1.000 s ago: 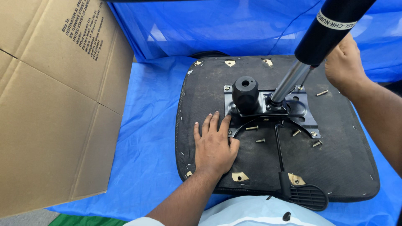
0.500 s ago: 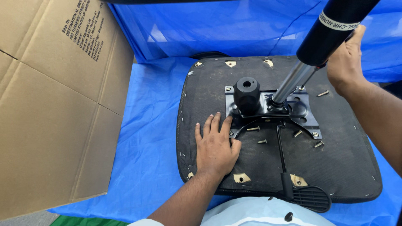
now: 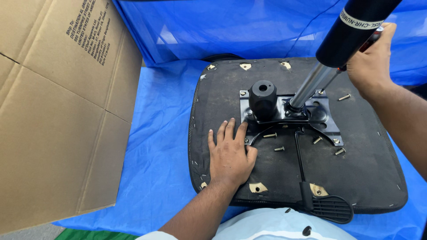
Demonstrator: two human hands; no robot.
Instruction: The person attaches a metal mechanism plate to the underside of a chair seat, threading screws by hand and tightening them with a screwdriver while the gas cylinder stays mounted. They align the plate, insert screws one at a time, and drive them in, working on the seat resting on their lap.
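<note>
A black chair seat (image 3: pixel 364 178) lies upside down on a blue tarp. A black metal mechanism plate (image 3: pixel 327 120) sits on its middle, with a black knob (image 3: pixel 262 98) on the left and a gas lift cylinder (image 3: pixel 351 31) rising from it toward the camera. My left hand (image 3: pixel 229 158) lies flat on the seat, fingers spread, fingertips at the plate's left edge. Behind the cylinder at the upper right, my right hand (image 3: pixel 371 62) grips a screwdriver (image 3: pixel 331 80) whose thin shaft slants down to the plate's far right corner.
Several loose screws (image 3: pixel 270 135) lie on the seat around the plate. A black lever paddle (image 3: pixel 331 208) sticks out at the seat's near edge. A large open cardboard box (image 3: pixel 53 124) stands at the left. The blue tarp (image 3: pixel 160 133) covers the floor and rises behind.
My right hand has shifted slightly up and to the right with the screwdriver. My left hand stays flat on the seat.
</note>
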